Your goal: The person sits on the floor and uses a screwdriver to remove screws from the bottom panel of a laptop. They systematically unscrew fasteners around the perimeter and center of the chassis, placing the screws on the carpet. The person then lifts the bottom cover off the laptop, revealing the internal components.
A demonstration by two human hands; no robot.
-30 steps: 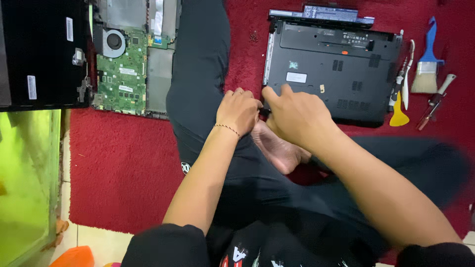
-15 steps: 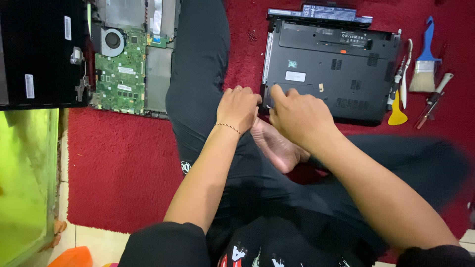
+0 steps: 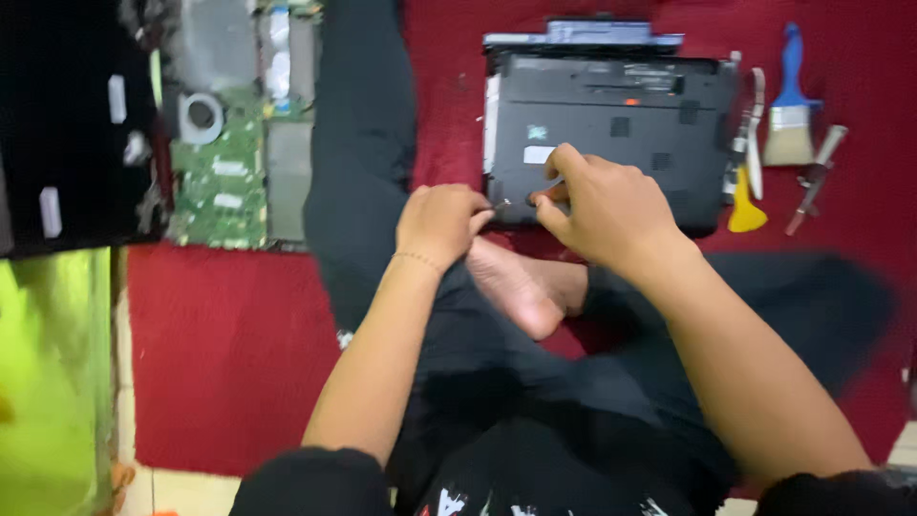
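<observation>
Both forearms are reaching forward over crossed legs. The left hand [image 3: 441,222] is curling into a loose fist, wrist bent down. The right hand [image 3: 607,205] is arching, fingertips [image 3: 546,196] pinching downward.

Black short sleeves, black trousers, a thin beaded bracelet [image 3: 417,258] on the left wrist, bare feet.

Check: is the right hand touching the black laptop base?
Touching. The head view shows the right hand resting on the near-left corner of the black laptop base, fingers pressed against its underside.
</observation>
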